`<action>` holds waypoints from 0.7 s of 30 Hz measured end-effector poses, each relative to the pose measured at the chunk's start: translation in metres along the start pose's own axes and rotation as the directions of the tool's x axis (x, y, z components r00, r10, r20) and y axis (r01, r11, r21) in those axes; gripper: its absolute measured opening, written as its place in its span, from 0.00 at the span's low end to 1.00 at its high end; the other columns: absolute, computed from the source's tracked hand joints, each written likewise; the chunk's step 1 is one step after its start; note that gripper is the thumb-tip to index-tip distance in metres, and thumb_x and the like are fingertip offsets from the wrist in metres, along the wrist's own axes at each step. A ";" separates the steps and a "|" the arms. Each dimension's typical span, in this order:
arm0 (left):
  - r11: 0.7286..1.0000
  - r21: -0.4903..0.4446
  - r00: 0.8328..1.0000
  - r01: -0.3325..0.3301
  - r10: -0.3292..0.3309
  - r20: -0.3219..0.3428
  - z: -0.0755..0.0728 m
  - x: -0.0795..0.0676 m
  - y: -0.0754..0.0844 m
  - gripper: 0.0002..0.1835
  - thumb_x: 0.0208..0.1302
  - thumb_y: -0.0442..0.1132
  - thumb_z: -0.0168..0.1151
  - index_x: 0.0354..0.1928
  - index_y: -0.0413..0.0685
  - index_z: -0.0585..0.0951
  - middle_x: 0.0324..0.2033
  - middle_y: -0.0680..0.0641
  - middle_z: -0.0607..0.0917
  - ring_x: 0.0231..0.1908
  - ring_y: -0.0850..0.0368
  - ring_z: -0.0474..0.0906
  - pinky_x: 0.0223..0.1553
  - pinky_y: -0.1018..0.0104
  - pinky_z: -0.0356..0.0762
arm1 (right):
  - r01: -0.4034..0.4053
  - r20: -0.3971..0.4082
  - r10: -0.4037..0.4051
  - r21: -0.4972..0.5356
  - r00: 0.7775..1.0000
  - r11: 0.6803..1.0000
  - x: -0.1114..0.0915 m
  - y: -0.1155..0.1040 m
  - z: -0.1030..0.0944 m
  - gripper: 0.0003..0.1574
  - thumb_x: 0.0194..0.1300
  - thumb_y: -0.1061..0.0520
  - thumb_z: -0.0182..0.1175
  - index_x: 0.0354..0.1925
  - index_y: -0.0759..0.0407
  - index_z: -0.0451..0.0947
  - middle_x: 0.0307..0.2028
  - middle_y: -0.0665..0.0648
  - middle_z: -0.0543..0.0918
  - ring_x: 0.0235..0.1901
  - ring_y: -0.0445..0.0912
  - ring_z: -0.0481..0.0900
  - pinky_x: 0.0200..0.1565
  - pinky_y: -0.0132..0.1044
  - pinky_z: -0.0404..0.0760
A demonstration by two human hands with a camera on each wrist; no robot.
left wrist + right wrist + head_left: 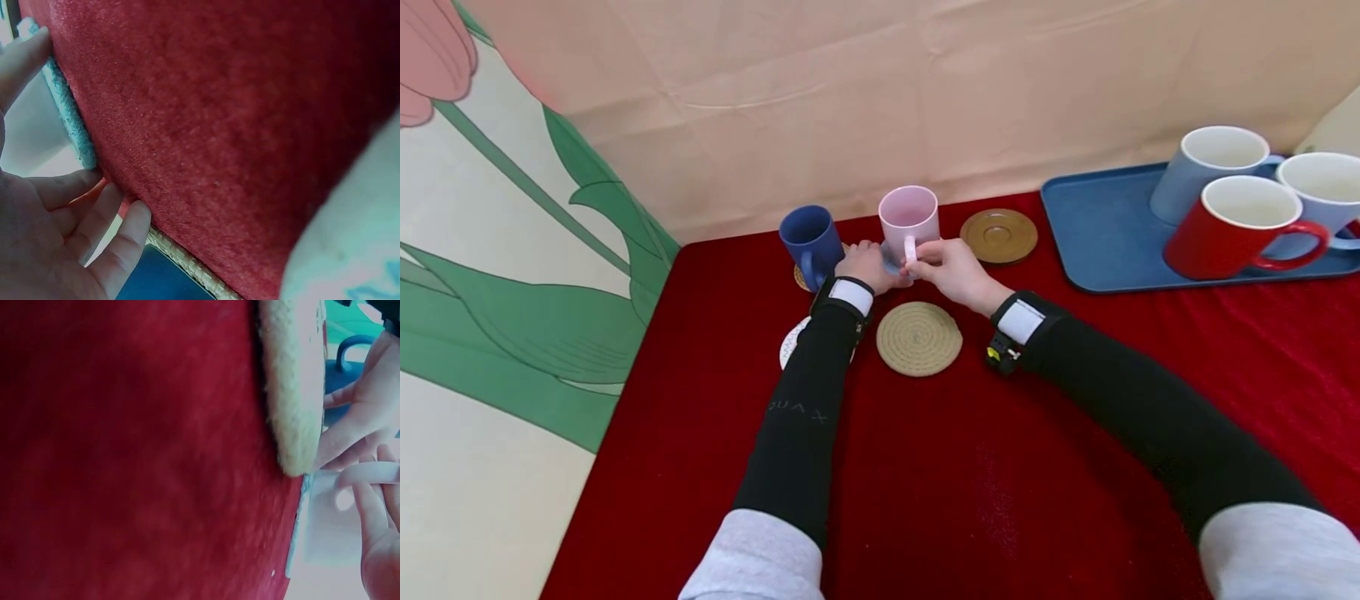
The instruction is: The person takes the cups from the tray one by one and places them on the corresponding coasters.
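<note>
A pink mug [921, 220] stands upright on a light blue coaster [67, 109] near the back of the red cloth. My right hand [958, 273] pinches the mug's handle [369, 474] between thumb and fingers. My left hand [865, 265] holds the coaster by its edge, with thumb and index finger at two spots along the rim. Just left of that hand a dark blue mug [820, 242] rests on a woven coaster [187, 262], largely hidden in the head view. The left hand hides part of the light blue coaster from above.
In front lies a round tan woven coaster [919, 339]; a white patterned coaster [790, 342] is partly under my left forearm. A brown saucer [998, 236] sits right of the pink mug. Farther right, a blue tray [1097, 237] carries a red mug [1206, 242] and two light blue mugs.
</note>
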State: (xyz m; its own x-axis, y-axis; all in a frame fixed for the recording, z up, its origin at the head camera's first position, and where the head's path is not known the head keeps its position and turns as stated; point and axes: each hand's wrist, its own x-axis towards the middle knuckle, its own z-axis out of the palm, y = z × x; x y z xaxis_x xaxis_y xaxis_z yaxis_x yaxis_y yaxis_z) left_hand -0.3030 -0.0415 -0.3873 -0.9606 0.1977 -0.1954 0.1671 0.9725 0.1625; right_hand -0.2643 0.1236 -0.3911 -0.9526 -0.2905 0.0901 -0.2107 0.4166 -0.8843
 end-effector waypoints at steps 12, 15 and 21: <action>0.999 0.020 0.999 -0.028 0.029 -0.034 -0.003 -0.008 -0.001 0.42 0.62 0.63 0.66 0.69 0.40 0.72 0.65 0.41 0.74 0.66 0.46 0.68 0.64 0.53 0.71 | -0.019 0.057 0.016 0.053 0.998 0.998 0.004 -0.007 0.009 0.16 0.73 0.65 0.60 0.55 0.74 0.80 0.48 0.70 0.86 0.52 0.58 0.84 0.59 0.48 0.78; 1.000 0.023 0.999 -0.021 0.022 -0.025 -0.001 -0.005 -0.002 0.43 0.61 0.64 0.66 0.69 0.40 0.72 0.65 0.41 0.74 0.66 0.46 0.68 0.64 0.53 0.71 | -0.025 0.070 0.021 0.058 0.997 0.998 0.005 -0.007 0.010 0.17 0.73 0.65 0.59 0.56 0.74 0.80 0.49 0.70 0.86 0.53 0.57 0.83 0.60 0.47 0.78; 1.000 0.029 1.000 -0.009 0.009 -0.005 0.003 0.002 -0.004 0.45 0.61 0.66 0.67 0.70 0.42 0.72 0.66 0.42 0.74 0.67 0.47 0.67 0.65 0.52 0.71 | -0.043 0.094 0.037 0.057 0.995 0.997 0.006 -0.008 0.009 0.18 0.74 0.63 0.59 0.57 0.73 0.80 0.49 0.69 0.86 0.52 0.56 0.81 0.62 0.47 0.76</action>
State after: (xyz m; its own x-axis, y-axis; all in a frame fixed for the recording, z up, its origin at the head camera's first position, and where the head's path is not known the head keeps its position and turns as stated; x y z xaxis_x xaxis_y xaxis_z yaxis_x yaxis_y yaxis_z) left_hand -0.3050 -0.0442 -0.3909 -0.9601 0.2058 -0.1894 0.1818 0.9738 0.1364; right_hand -0.2663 0.1112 -0.3878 -0.9350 -0.3544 0.0139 -0.1572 0.3787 -0.9121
